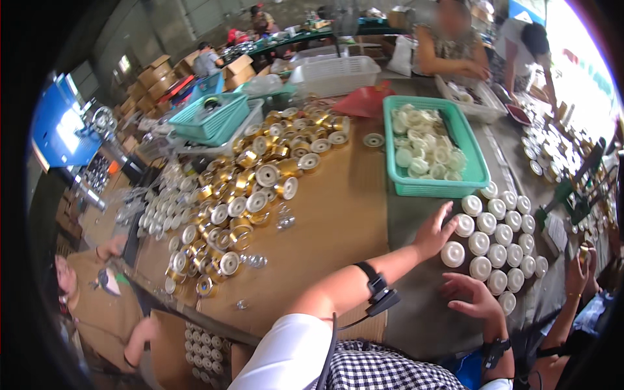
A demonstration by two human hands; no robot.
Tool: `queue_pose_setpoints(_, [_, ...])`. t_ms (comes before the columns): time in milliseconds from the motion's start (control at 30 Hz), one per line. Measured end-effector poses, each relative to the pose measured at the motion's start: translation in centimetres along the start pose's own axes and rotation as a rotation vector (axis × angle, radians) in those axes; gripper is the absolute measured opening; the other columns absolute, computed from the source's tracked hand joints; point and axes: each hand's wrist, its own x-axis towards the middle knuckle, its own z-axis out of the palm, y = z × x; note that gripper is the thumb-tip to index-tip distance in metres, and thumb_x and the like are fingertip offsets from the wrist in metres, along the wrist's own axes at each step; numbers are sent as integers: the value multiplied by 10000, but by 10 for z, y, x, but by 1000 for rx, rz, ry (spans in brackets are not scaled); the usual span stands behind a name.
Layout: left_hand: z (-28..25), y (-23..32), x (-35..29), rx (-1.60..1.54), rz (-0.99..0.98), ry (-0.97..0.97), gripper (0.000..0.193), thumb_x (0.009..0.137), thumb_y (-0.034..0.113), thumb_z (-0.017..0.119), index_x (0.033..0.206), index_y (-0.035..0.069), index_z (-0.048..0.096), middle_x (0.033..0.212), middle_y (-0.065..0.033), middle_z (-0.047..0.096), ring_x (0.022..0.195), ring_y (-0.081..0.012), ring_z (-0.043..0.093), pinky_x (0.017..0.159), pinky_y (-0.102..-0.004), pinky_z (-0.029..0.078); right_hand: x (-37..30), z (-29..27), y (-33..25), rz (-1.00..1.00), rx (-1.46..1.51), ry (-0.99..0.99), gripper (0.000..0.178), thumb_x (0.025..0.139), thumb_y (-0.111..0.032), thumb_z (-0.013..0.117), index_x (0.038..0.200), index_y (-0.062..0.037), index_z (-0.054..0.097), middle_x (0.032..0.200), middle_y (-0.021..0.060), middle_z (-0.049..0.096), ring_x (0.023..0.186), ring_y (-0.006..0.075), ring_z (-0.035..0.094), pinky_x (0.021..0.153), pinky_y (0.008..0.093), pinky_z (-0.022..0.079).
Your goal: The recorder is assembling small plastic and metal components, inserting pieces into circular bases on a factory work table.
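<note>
White round caps (480, 243) stand in close rows on the grey table, right of the middle. My left hand (433, 235) reaches to the left edge of these rows, fingers stretched out and apart. Its fingertips lie beside one cap (464, 225); whether they touch it I cannot tell. Just below the rows, my right hand (474, 297) hovers with spread fingers and nothing in it. Another cap (453, 254) sits between my two hands. Beyond them stands a green plastic basket (442, 189) with translucent white ring-shaped parts (426, 146) in it.
Gold and white round parts (260, 175) are heaped on brown cardboard (338, 221) to the left. A red scoop (365, 101) lies behind. A person at the right (575, 276) holds a small part; another sits at the far side (448, 52). A person stands at lower left (104, 299).
</note>
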Motion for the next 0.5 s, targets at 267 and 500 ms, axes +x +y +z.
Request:
queue_pose_setpoints(267, [-139,126,-182,307,212,17,517,996,241,605,1456,32,491,1393,-173,579,1341,-339,521,1096,-457,431,73,144,-27,-405,-342,-289,618,772,-163,816,1333,-34,591,1401,168,559,1262,321,541,1069,434,459])
queue_pose_setpoints(500, [-244,118,-334,813,-45,739,400,916,61,661,1309,17,601,1272,-162,625,1248,-345,564,1060,-452,448,126,261,-11,-730,-690,-450,654,781,-215,814,1382,-108,580,1437,148,520,1335,374,448,1116,489,401])
